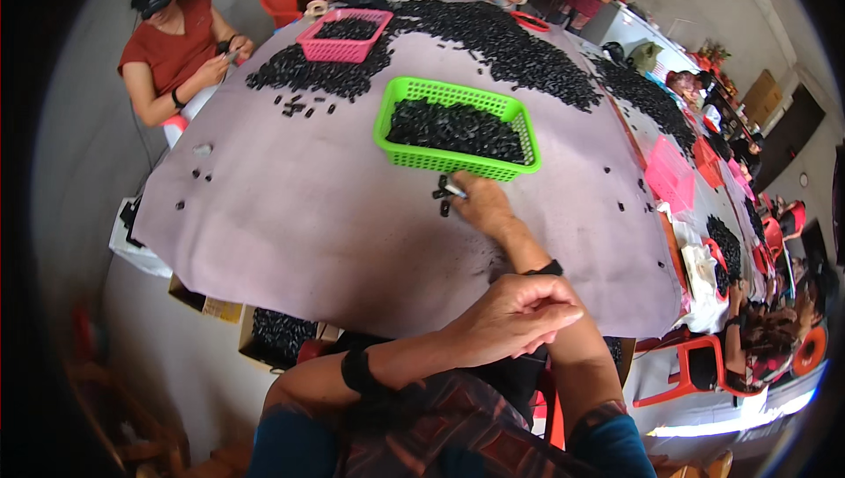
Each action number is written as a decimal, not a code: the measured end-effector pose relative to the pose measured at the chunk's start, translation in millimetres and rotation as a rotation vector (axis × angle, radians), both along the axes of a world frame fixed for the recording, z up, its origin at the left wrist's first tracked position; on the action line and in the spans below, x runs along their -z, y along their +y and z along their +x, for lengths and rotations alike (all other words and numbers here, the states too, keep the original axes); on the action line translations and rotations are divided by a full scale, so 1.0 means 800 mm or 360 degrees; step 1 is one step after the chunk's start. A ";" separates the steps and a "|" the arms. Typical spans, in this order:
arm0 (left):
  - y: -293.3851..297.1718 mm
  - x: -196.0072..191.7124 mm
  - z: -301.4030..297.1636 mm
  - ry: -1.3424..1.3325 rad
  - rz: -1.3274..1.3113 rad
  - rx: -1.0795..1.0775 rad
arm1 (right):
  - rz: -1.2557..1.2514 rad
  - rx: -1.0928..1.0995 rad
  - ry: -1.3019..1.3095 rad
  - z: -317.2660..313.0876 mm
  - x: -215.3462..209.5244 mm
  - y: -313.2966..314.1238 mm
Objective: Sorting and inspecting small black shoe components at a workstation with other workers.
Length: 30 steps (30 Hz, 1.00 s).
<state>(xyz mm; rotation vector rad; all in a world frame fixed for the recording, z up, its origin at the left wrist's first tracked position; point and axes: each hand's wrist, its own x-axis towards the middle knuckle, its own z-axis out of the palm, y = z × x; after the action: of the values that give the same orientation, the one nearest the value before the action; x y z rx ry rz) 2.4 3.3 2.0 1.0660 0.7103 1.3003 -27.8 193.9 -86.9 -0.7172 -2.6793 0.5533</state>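
My right hand (481, 202) is stretched forward over the table, just in front of a green plastic basket (384, 130). Its fingers close round a small, slim tool with a pale tip (454, 188), whose exact kind is hard to tell. A few small black pieces (443, 194) lie beside those fingertips. The basket holds a heap of similar black pieces (453, 128). Nearer to me, my left hand (521, 321) crosses above my right forearm. Its fingers are curled and pressed together, and whatever they may hold is hidden.
A pink basket (337, 48) stands far left amid black pieces. A long black heap (502, 47) covers the table's far side. A person in red (180, 64) sits at the left, handling something small. A box of black pieces (280, 335) sits below the table edge.
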 end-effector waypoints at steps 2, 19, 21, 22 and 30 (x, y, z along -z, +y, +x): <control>-0.002 -0.001 -0.002 -0.0174 -0.0083 0.0015 | 0.0085 0.0039 -0.0027 -0.009 0.012 0.003; 0.000 0.000 -0.010 -0.0329 -0.0056 -0.0411 | -0.0247 0.0092 -0.0057 0.025 -0.016 -0.005; -0.001 0.001 -0.012 -0.0379 -0.0094 -0.0449 | -0.0156 0.0168 -0.0196 0.028 -0.025 -0.016; -0.001 0.002 -0.013 -0.0408 -0.0102 -0.0455 | -0.0159 0.0163 -0.0198 0.027 -0.022 -0.018; 0.001 0.002 -0.012 -0.0425 -0.0070 -0.0489 | 0.0172 0.0155 -0.0147 0.021 -0.013 -0.022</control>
<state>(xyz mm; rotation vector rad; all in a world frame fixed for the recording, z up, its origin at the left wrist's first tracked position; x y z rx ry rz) -7.3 4.5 0.3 0.7468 0.7130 1.6465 -10.8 176.0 -76.4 -0.8559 -2.7167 0.3560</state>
